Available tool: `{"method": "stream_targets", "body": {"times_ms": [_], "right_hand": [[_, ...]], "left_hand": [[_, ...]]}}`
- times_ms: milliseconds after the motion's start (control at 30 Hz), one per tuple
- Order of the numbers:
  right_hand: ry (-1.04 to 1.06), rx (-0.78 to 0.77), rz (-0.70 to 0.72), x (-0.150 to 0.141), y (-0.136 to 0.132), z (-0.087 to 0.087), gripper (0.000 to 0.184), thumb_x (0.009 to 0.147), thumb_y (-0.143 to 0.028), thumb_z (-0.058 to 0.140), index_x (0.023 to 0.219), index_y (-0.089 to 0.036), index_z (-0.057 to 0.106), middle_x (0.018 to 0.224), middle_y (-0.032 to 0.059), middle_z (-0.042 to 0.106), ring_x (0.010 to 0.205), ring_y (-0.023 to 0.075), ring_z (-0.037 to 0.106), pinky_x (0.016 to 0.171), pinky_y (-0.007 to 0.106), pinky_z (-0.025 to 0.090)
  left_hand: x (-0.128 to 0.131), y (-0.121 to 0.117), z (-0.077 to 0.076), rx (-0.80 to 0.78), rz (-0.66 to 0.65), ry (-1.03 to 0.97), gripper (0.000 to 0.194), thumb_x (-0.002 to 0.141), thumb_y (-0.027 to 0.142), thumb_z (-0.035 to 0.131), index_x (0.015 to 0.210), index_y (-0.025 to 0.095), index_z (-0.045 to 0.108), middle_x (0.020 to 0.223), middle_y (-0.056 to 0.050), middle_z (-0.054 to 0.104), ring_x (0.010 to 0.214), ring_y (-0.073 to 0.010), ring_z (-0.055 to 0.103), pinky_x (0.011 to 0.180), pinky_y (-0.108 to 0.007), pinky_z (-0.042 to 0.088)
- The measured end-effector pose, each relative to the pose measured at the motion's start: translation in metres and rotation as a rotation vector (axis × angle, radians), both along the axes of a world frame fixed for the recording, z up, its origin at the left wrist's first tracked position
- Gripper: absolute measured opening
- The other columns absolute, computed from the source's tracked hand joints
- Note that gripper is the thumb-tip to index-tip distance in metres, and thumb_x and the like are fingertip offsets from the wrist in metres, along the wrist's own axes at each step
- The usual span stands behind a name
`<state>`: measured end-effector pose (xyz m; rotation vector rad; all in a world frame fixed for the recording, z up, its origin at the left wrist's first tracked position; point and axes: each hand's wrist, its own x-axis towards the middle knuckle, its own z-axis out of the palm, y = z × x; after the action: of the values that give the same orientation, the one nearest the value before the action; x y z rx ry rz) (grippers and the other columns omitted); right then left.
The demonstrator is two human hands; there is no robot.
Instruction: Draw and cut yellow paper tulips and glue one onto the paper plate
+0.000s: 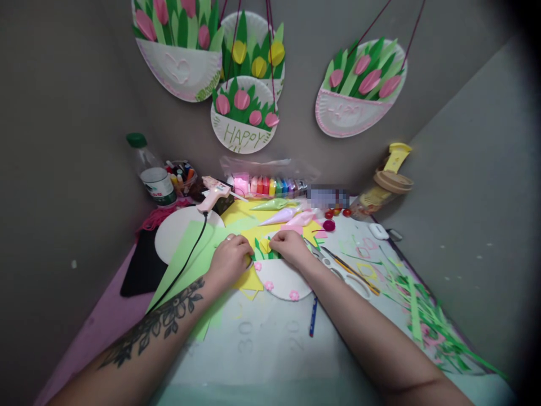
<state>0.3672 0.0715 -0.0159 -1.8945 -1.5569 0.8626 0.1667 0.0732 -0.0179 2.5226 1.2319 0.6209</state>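
Observation:
A white paper-plate pocket decorated with pink flowers lies in front of me, with green paper leaves rising from it. Among the leaves stands a yellow paper tulip. My right hand pinches at the tulip's right edge, its fingertips touching the paper. At the left edge of the plate, my left hand has its fingers curled closed; what lies between them is hidden.
Scissors and a craft knife lie right of the plate, a blue pencil below. A corded glue gun rests behind my left hand. Green paper scraps cover the right side. A bottle stands back left.

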Motion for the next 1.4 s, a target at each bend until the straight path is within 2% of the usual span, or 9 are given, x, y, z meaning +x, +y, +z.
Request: {"method": "stream_targets", "body": {"times_ms": [300,533,867,1167,1400], "right_hand": [[-0.116,-0.017,0.045,-0.004,0.000,0.004,0.010,0.065,-0.018,0.057,0.056,-0.017,0.061,0.057,-0.0005,0.061,0.058,0.0129,0.055,0.054,0.022,0.033],[-0.154,-0.031,0.073,-0.004,0.002,0.003,0.010,0.064,-0.018,0.057,0.054,-0.018,0.059,0.055,-0.0012,0.059,0.057,0.0121,0.053,0.053,0.022,0.032],[-0.145,-0.058,0.072,-0.004,0.005,0.003,0.011,0.064,-0.021,0.056,0.054,-0.017,0.058,0.053,-0.0012,0.056,0.053,0.0116,0.049,0.049,0.022,0.029],[-0.094,-0.100,0.086,0.001,0.007,-0.005,0.013,0.065,-0.025,0.054,0.061,-0.017,0.062,0.050,-0.0029,0.051,0.048,0.0107,0.045,0.046,0.023,0.027],[-0.172,-0.109,0.090,-0.005,0.005,0.007,0.009,0.064,-0.020,0.056,0.058,-0.017,0.061,0.057,-0.0004,0.058,0.055,0.0120,0.050,0.050,0.023,0.029]], "left_hand": [[0.002,0.001,-0.002,0.037,-0.004,-0.014,0.035,0.069,-0.002,0.045,0.082,0.018,0.071,0.088,-0.005,0.067,0.083,-0.0209,0.054,0.079,-0.035,0.043],[0.002,0.001,-0.006,0.090,-0.037,-0.010,0.037,0.072,-0.001,0.045,0.087,0.019,0.072,0.091,-0.005,0.067,0.084,-0.0203,0.054,0.078,-0.034,0.044],[0.004,0.001,-0.008,0.114,-0.061,-0.005,0.039,0.072,-0.001,0.048,0.090,0.022,0.074,0.090,-0.005,0.066,0.082,-0.0194,0.054,0.077,-0.033,0.045],[0.005,0.001,-0.008,0.115,-0.071,0.008,0.037,0.074,-0.001,0.049,0.090,0.021,0.075,0.090,-0.005,0.067,0.082,-0.0196,0.054,0.076,-0.033,0.044],[0.004,0.001,-0.008,0.129,-0.078,-0.012,0.035,0.075,0.001,0.051,0.089,0.022,0.075,0.089,-0.005,0.067,0.081,-0.0192,0.054,0.077,-0.033,0.045]]}}
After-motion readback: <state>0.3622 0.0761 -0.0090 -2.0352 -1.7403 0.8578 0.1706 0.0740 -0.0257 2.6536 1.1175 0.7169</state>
